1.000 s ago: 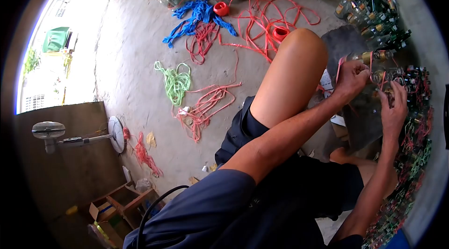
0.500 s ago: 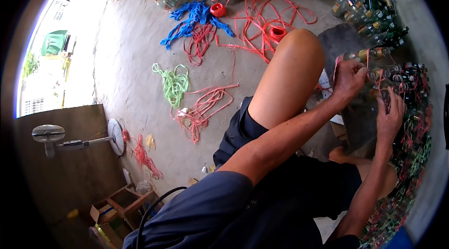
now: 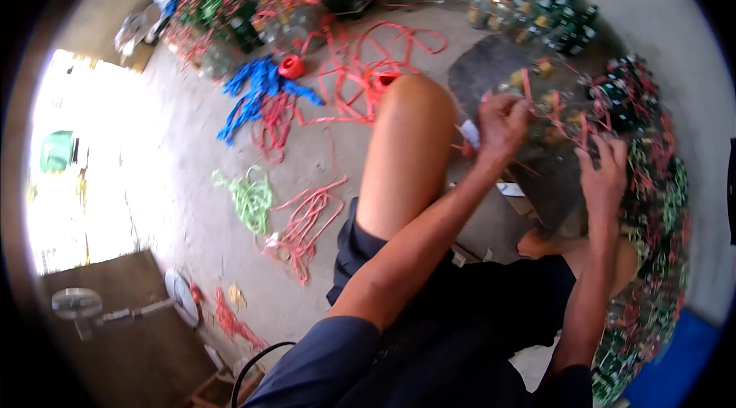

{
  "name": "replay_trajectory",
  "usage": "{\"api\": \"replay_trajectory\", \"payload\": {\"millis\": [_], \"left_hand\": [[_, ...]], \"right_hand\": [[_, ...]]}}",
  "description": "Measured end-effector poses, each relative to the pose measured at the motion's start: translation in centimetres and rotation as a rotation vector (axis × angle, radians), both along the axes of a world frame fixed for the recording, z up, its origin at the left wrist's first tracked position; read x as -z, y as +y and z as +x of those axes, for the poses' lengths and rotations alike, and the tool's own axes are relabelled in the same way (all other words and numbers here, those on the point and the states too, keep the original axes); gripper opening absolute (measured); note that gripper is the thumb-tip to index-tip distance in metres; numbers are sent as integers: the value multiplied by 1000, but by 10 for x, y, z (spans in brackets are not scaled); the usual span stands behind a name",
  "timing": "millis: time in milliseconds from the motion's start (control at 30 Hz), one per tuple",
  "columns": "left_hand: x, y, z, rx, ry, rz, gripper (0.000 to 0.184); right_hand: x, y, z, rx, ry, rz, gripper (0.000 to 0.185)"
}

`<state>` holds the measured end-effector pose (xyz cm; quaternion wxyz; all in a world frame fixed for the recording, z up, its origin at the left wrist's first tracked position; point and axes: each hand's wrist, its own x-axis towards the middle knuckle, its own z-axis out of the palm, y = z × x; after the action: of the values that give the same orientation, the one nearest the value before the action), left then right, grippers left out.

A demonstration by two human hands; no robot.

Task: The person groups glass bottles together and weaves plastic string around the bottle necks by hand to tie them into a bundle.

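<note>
A bundle of clear glass bottles [image 3: 546, 90] stands in front of me, with pink plastic string [image 3: 563, 126] around the necks. On its left side my left hand [image 3: 502, 128] is closed, with thumb and fingers pinched on the string. On the near right side my right hand [image 3: 603, 167] has its fingers bent around a stretch of the same string, close to the bottle tops. The string runs across the bundle between my hands. Blur hides the exact finger grip and any knot.
Tied bottle bundles [image 3: 652, 201] line the right wall, and more bottles [image 3: 529, 6] stand at the back. On the floor lie blue strips [image 3: 257, 94], red string [image 3: 368, 63], green string [image 3: 249, 197] and pink string [image 3: 310, 228]. A fan [image 3: 126, 308] lies at left.
My view has swung to the right and shifted upward. My hands have moved apart slightly, with the string drawn up between them over the bottle necks.
</note>
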<state>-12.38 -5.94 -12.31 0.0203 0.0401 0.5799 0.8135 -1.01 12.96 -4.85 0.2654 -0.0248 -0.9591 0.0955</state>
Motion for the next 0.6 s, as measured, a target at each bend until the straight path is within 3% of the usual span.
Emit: {"api": "replay_trajectory", "payload": {"millis": [67, 133, 167, 233, 600], "left_hand": [[-13, -5, 5, 80, -161, 25, 19], [-19, -5, 7, 72, -158, 63, 20], [-21, -5, 8, 69, -155, 55, 21], [-11, -5, 3, 91, -64, 73, 21], [-17, 1, 30, 82, -91, 67, 19]], "right_hand": [[0, 0, 1, 25, -28, -165, 36], [-1, 2, 1, 9, -54, -325, 36], [-1, 5, 1, -50, -1, -234, 36], [0, 8, 1, -36, -45, -281, 35], [-14, 37, -1, -94, -117, -253, 31]]}}
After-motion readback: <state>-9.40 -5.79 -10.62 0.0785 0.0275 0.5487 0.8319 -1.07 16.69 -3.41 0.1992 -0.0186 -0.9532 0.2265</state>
